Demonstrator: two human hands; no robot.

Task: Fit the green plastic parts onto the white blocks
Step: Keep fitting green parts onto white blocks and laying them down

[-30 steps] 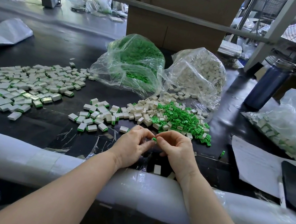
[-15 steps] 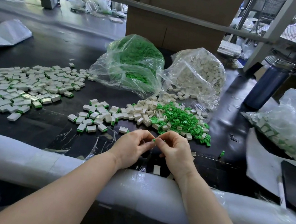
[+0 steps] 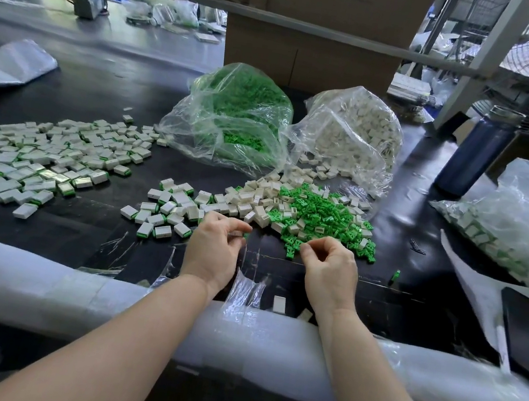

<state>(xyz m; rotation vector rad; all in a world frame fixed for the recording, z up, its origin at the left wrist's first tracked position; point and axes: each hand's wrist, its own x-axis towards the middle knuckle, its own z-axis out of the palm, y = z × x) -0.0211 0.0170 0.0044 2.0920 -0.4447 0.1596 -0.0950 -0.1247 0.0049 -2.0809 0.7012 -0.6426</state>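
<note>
The left hand [image 3: 214,248] pinches a small white block [image 3: 236,232] mostly hidden by fingers, while the right hand [image 3: 329,266] is curled, holding nothing I can see.

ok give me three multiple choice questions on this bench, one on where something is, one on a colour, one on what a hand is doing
1. Where does the blue bottle stand?
A. right of the two bags at the back
B. among the finished blocks on the left
C. on the foam edge

2. What colour are the parts in the left-hand bag at the back?
A. white
B. green
C. blue

3. What is the left hand doing?
A. lying flat on the table
B. pinching a small white block with green on it
C. lifting a bag

Answers:
1 A, it stands at the far right, beyond the bag of white blocks.
2 B, green shows through the clear plastic.
3 B, its fingertips are curled round the piece.
</note>
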